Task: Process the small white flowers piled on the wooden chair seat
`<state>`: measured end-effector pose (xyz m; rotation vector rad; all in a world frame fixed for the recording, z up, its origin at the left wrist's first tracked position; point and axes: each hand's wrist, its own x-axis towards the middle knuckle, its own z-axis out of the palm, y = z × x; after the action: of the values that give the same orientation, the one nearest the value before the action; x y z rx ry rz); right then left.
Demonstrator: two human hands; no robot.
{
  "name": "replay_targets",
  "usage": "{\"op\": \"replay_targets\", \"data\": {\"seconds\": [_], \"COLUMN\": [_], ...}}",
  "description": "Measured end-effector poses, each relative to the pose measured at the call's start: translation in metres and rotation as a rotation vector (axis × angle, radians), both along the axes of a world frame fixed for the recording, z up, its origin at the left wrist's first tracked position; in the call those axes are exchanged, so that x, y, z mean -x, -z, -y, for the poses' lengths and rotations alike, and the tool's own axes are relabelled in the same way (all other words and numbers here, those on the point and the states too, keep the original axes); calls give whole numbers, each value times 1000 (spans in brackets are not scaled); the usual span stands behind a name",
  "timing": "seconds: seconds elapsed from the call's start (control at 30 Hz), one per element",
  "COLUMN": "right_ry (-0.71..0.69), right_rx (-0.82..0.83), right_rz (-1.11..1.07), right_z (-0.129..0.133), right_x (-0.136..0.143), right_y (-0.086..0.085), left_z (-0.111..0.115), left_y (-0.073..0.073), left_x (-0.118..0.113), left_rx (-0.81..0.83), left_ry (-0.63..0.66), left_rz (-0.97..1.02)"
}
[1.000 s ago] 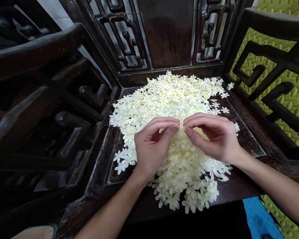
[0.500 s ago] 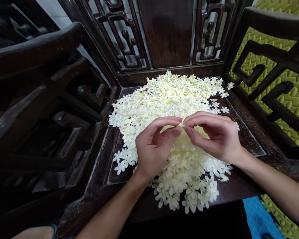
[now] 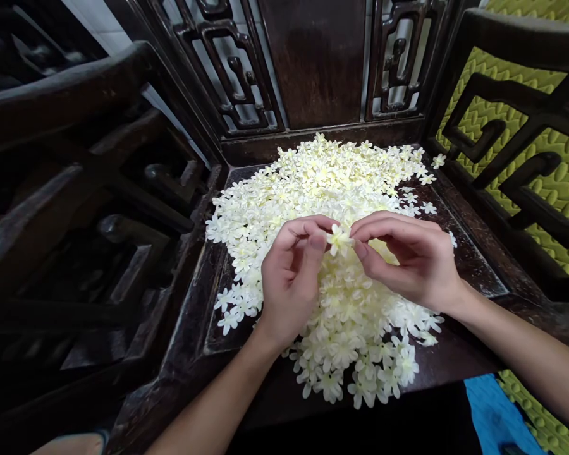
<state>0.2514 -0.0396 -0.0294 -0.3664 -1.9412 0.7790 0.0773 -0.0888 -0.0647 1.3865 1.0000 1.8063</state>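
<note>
A single small white flower (image 3: 339,240) with a pale yellow centre is held up between my two hands, its face now turned toward me. My left hand (image 3: 291,278) is closed in a pinch at the flower's left side, thumb and index finger together. From the other side, the thumb and fingertips of my right hand (image 3: 415,256) pinch the flower's right edge. Below and behind both hands lies a large heap of loose white artificial-looking flowers (image 3: 313,174), spread over the dark wooden seat (image 3: 469,253). Part of the heap is hidden by my hands.
Carved dark wood surrounds the seat: a backrest (image 3: 317,63) behind, a left armrest (image 3: 66,95) and a right armrest (image 3: 516,101). Yellow-green textured padding (image 3: 564,158) shows beyond the right armrest. A blue item (image 3: 495,414) is at the lower right.
My left fingers have drawn slightly left, away from my right fingertips. The flower, mostly covered by the fingers before, now shows open petals between them. My right hand has barely moved.
</note>
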Motion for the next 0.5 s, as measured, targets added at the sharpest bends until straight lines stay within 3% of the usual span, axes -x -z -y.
{"op": "replay_targets", "data": {"seconds": [0.13,0.23,0.5], "right_ry": [28,52,119], "right_rx": [71,113,115], "right_rz": [-53,-84,-37], "right_z": [-1,-1,0], "right_x": [-3,-4,-2], "right_y": [-2,-2,-2], "left_z": [-6,-6,-1], "left_y": [-2,-5,-3], "left_x": [3,3,1], "left_rx": [79,74,-38], "left_ry": [-35,-32,-83], "left_rz": [195,234,7]}}
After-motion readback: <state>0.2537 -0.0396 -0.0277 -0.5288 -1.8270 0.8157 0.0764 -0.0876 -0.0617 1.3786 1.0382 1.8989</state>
